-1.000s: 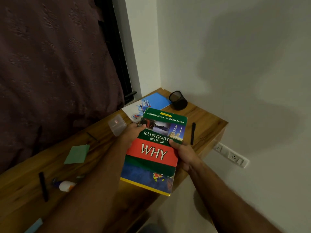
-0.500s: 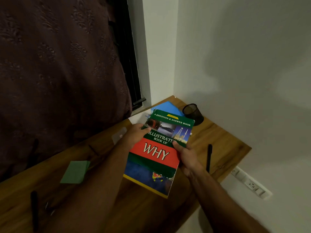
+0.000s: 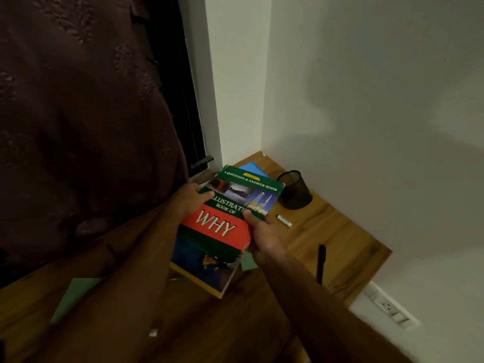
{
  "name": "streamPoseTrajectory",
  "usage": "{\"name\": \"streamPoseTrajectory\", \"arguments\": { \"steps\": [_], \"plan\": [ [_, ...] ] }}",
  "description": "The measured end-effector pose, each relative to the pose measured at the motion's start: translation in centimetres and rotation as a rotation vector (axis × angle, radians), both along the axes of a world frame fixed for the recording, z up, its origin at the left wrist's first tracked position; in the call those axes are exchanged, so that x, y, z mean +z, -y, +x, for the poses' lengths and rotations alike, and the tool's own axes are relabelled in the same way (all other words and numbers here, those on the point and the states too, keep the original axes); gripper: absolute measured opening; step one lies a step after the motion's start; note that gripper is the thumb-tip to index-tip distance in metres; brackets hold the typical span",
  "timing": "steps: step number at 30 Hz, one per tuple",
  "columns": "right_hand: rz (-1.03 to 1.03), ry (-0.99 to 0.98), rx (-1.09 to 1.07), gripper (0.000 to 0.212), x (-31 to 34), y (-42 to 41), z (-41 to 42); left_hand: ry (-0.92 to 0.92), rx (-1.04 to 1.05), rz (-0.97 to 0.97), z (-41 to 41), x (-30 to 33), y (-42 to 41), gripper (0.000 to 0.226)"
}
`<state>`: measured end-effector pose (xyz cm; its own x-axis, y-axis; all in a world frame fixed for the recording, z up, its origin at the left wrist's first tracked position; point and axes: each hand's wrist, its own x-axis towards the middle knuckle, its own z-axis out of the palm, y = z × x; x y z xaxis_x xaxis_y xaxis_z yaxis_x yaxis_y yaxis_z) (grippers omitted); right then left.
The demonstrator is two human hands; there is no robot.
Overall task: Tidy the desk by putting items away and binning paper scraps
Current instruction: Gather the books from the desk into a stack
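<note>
Both hands: my left hand (image 3: 192, 199) and right hand (image 3: 262, 233) grip the book (image 3: 222, 229)
Change: book carried toward frame-centre corner, nearer the cup (image 3: 294, 189)
Meaning: stowing it there likely next

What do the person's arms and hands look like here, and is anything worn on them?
Both forearms are bare as far as the frame shows: no sleeves, gloves or watch visible. The left hand and right hand show no rings or markings that I can make out, though the dim light hides fine detail.
</note>
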<state>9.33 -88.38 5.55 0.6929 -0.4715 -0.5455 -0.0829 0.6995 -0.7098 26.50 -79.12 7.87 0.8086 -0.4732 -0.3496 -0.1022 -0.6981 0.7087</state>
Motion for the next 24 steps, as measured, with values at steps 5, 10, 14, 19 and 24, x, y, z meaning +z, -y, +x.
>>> {"name": "streamPoseTrajectory", "arguments": {
  "steps": [5, 10, 14, 19, 24],
  "plan": [
    [0.117, 0.039, -0.058, 0.03, 1.2, 0.2, 5.6, 0.228, -0.02, 0.165, 5.0, 0.8, 2.1, 0.041],
    [0.038, 0.009, -0.067, 0.03, 0.6, 1.5, 9.5, 0.217, 0.02, 0.161, 8.4, 0.8, 4.8, 0.041],
    [0.086, 0.008, -0.056, 0.028, -0.7, 3.4, 10.8, 0.211, 0.004, 0.124, 9.6, -0.6, 7.2, 0.046],
    [0.131, -0.024, 0.09, 0.019, -2.1, 6.1, 11.3, 0.158, -0.043, 0.154, 11.5, -2.8, 9.9, 0.045],
    [0.006, -0.231, 0.374, 0.029, -2.8, 8.3, 11.7, 0.105, -0.055, 0.152, 12.6, -4.8, 11.1, 0.039]
  ]
}}
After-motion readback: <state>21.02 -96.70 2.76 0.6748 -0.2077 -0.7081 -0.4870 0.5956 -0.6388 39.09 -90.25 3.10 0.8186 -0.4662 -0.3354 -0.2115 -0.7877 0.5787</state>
